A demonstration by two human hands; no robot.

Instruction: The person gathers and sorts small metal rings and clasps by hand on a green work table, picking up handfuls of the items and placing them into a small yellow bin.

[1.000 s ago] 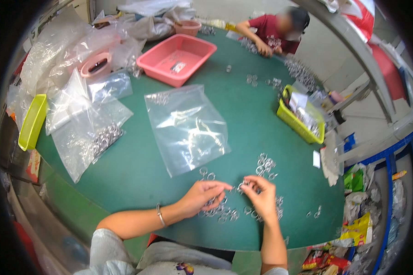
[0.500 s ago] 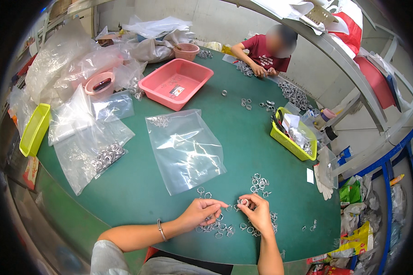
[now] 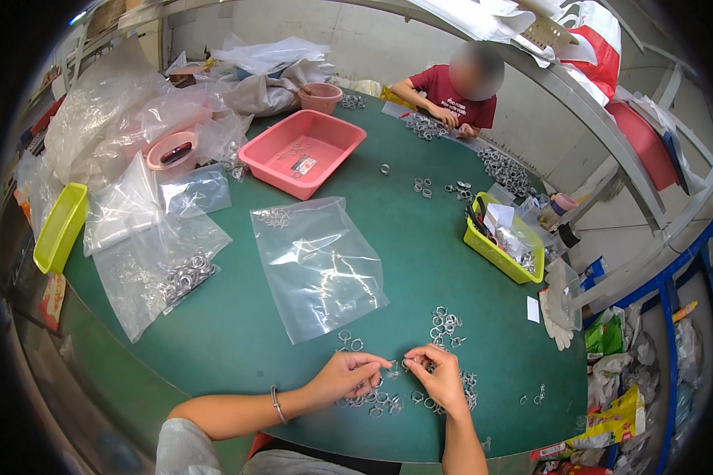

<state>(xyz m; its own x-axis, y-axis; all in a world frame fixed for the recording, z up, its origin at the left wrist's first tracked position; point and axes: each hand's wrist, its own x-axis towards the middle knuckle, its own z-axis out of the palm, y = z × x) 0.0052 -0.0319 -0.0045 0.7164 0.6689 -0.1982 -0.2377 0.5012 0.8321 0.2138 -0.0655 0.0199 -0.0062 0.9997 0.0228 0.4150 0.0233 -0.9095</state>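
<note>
My left hand (image 3: 345, 378), with a bracelet on its wrist, is closed, thumb and forefinger pinching a small metal ring (image 3: 394, 369) at their tips. A short way to the right, my right hand (image 3: 440, 378) is closed too, its fingertips on another metal ring that they partly hide. Loose rings (image 3: 383, 400) lie under and beside my left hand. More rings (image 3: 446, 322) form a cluster beyond my right hand, and others lie beside its wrist. A clear plastic bag (image 3: 321, 273) with some rings in its far corner lies flat beyond my hands.
A pink tub (image 3: 303, 146) stands at the far side of the green table (image 3: 420, 245). At right is a yellow-green basket (image 3: 503, 252) with tools and parts. Plastic bags (image 3: 146, 261) crowd the left. Across the table a person (image 3: 459, 91) handles rings. A shelf frame (image 3: 610, 142) rises at right.
My right hand has turned and its fingertips have shifted slightly left, nearer my left fingertips. The ring that showed on top of its fingers is now mostly hidden. My left hand has barely moved.
</note>
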